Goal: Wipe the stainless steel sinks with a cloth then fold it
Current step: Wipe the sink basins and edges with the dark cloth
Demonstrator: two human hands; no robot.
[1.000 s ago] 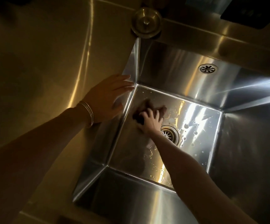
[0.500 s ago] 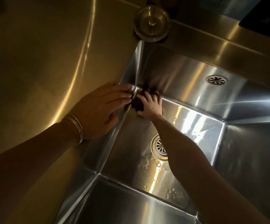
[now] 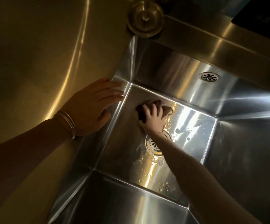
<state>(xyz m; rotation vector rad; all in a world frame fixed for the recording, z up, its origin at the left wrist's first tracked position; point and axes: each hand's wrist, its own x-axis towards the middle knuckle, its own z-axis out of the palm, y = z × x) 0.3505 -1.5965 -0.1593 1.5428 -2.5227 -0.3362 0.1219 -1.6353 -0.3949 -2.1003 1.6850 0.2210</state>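
A deep stainless steel sink [image 3: 237,159] fills the middle and right of the head view. Down on its floor, my right hand [image 3: 152,119] presses a dark brown cloth [image 3: 147,109] flat with spread fingers, just beyond the drain [image 3: 152,146]. My left hand [image 3: 92,105], with bangles on the wrist, rests flat on the sink's left rim, fingers straight and reaching over the edge. Part of the cloth is hidden under my right hand.
A round metal drain stopper [image 3: 144,20] lies on the counter [image 3: 34,54] beyond the sink's far left corner. An overflow grille [image 3: 209,76] sits in the far wall. Water drops cover the sink floor near the drain. A dark object [image 3: 258,21] lies at the top right.
My right hand has slid the cloth from the far left corner of the sink floor back toward the drain and to the right. My left hand stays on the rim.
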